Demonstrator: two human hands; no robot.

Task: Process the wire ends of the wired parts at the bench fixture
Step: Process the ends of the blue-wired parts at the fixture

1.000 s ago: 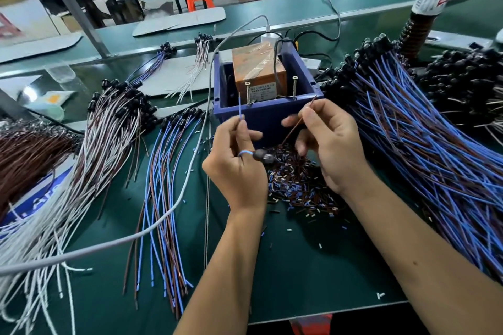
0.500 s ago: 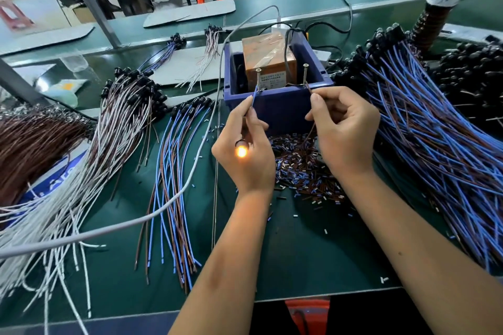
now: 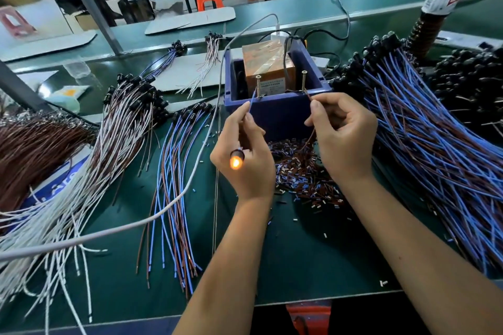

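Bundles of blue-and-brown wired parts (image 3: 435,149) crowd the green bench (image 3: 313,261) right of the blue fixture box (image 3: 280,114). Left hand (image 3: 245,163) pinches a blue wire (image 3: 252,100) at 1 screw, lit lamp (image 3: 235,162) in its palm; right hand (image 3: 344,139) pinches the brown wire (image 3: 309,94). Cut insulation bits (image 3: 302,179) litter below.

Two bare forearms rising from the bottom edge toward mid-frame, converging slightly. Left hand (image 3: 245,155) at centre, back toward the camera, thumb and forefinger pinched together at the top, other fingers curled into the palm. Right hand (image 3: 344,134) just right of centre, slightly higher, back facing up and right, thumb and forefinger pinched at its upper left, remaining fingers curled under. Hands apart, not touching, both lifted off the worktop (image 3: 313,258).
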